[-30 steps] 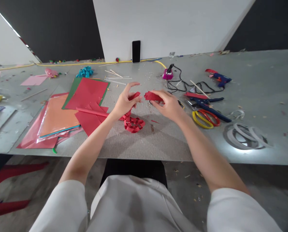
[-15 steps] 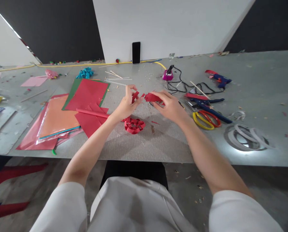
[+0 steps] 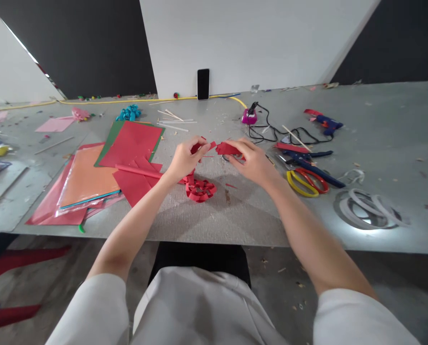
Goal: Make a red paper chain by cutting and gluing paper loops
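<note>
My left hand [image 3: 185, 155] is closed on a strip of red paper [image 3: 212, 145], with its end poking out past the thumb. Close by on the right, my right hand [image 3: 249, 160] grips a small bunch of red paper pieces [image 3: 229, 148] between thumb and fingers. Below my left hand, a looped red paper flower [image 3: 200, 190] lies on the table, joined to or touching a rolled red paper stick [image 3: 138, 171]. My left forearm partly covers the stick.
Red sheets [image 3: 129, 143] and a plastic packet of orange paper [image 3: 88, 177] lie left. Scissors [image 3: 305, 182], blue-handled pliers [image 3: 307, 160], a glue gun [image 3: 327, 124] and a white coil [image 3: 365, 208] are right. A phone [image 3: 203, 84] leans against the wall. A teal paper flower [image 3: 128, 113] lies behind.
My left hand has turned and its fingers have closed further around the red strip. My right hand keeps its grip almost unmoved. The whole view has shifted slightly downward.
</note>
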Tool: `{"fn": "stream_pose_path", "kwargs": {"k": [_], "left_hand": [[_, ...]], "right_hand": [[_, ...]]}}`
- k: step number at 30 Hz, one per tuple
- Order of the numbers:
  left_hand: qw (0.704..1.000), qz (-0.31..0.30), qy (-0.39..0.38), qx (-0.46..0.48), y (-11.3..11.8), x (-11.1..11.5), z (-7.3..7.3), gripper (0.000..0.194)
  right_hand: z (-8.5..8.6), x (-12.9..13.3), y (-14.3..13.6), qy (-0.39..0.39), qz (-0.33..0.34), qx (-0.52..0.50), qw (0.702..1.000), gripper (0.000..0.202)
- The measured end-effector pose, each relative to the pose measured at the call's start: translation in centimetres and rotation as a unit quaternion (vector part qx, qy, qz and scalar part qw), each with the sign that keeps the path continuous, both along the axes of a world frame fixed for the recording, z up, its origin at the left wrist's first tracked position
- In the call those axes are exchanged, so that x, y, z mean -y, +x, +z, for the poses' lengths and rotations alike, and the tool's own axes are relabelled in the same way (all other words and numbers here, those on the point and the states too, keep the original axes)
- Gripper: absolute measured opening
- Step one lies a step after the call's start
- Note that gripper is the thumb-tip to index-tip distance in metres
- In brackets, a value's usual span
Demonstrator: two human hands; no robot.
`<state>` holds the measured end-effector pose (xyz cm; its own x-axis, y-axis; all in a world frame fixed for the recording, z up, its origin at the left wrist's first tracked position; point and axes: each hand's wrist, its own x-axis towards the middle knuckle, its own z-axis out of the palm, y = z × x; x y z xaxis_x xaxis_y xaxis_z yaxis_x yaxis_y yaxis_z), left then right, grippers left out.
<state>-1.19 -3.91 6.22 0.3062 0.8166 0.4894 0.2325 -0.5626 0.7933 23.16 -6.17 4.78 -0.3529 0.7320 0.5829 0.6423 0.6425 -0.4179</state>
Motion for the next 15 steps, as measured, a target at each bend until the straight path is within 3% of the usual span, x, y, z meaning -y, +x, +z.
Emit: {"fn": "stream_pose_path", "kwargs": {"k": [15], "left_hand": [[0.996, 0.012, 0.036, -0.08, -0.24, -0.37, -0.3, 0.018]], "right_hand": [[0.26, 0.53, -0.45, 0.008, 0.019, 0.018, 1.0, 0.041]]}}
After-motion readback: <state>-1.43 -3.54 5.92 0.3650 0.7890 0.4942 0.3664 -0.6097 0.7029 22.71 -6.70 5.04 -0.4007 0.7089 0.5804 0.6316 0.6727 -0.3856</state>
